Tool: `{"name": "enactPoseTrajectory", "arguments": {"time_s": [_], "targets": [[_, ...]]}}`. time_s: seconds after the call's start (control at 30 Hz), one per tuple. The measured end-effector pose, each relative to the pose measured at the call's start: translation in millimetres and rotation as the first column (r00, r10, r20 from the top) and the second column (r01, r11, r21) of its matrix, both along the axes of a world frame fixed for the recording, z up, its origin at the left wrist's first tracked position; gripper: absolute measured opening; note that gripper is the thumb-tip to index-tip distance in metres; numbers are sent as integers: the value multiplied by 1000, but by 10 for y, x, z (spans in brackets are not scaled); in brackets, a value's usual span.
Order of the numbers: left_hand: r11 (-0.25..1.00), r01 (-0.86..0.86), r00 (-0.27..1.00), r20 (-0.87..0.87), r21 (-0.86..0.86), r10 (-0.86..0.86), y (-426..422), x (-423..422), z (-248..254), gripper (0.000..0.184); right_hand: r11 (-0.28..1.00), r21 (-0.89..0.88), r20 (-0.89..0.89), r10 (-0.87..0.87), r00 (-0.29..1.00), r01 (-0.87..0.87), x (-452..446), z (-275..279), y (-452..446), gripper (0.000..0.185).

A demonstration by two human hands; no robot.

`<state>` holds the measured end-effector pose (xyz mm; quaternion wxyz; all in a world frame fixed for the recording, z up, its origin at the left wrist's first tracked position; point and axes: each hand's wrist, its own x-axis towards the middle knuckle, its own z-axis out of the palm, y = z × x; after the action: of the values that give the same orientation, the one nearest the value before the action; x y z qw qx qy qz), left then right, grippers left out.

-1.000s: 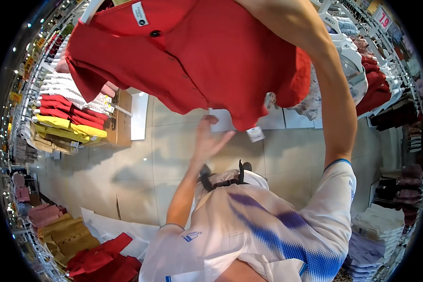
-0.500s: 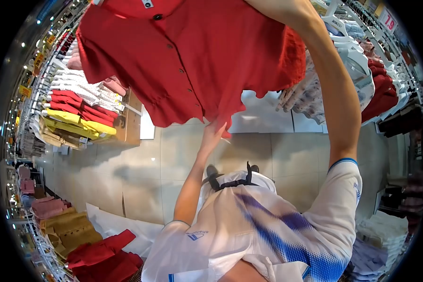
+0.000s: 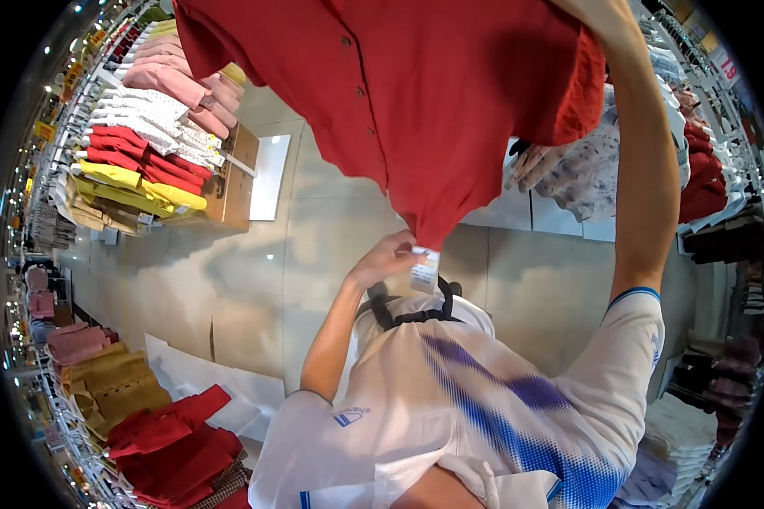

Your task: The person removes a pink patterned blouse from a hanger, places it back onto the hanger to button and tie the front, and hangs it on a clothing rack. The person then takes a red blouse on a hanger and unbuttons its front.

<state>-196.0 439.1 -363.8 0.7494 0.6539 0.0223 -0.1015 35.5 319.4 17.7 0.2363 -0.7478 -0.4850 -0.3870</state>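
Observation:
A red short-sleeved button-front shirt (image 3: 450, 102) hangs before me, its collar cut off by the top edge. My left hand (image 3: 388, 257) is closed on its gathered lower hem, pulling it down to a point. A white printed tag (image 3: 425, 270) shows beside those fingers, under the hem. At the top right, my right hand (image 3: 601, 15) is raised at the shirt's shoulder and holds it up. Its fingers are out of sight past the frame edge and the cloth.
On the left, a rack carries pink, white, red and yellow garments (image 3: 144, 178). Floral and red clothes (image 3: 569, 170) hang at the right. Red and brown garments (image 3: 174, 450) are at lower left, folded stacks (image 3: 679, 441) at lower right. Tiled floor (image 3: 255, 280) lies between.
The shirt has shifted up and to the right with my right hand. My left hand now pinches the hem lower in view, the cloth is stretched, and the white tag has come into sight.

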Motion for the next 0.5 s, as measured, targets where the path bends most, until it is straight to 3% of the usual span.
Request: {"name": "enactPoseTrajectory", "arguments": {"time_s": [0.07,0.2,0.3,0.37,0.5], "targets": [[996,-78,997,18,-34,78,-94,-4,46,11,1000,4,-61,-26,998,26,18,10,-21,37],[985,-148,988,-51,-92,144,-219,-35,308,7,1000,1,-34,-20,999,20,45,8,-58,38],[979,-162,987,-25,-120,160,-209,-85,447,6,1000,0,-44,-2,999,2,-54,-1,-114,39],[934,-227,970,26,-277,244,-234,-103,559,6,1000,1,-44,-26,999,26,-39,-7,-109,40],[918,-281,947,73,-281,312,-234,-134,692,7,999,13,-29,-51,998,51,13,-10,-143,42]]}}
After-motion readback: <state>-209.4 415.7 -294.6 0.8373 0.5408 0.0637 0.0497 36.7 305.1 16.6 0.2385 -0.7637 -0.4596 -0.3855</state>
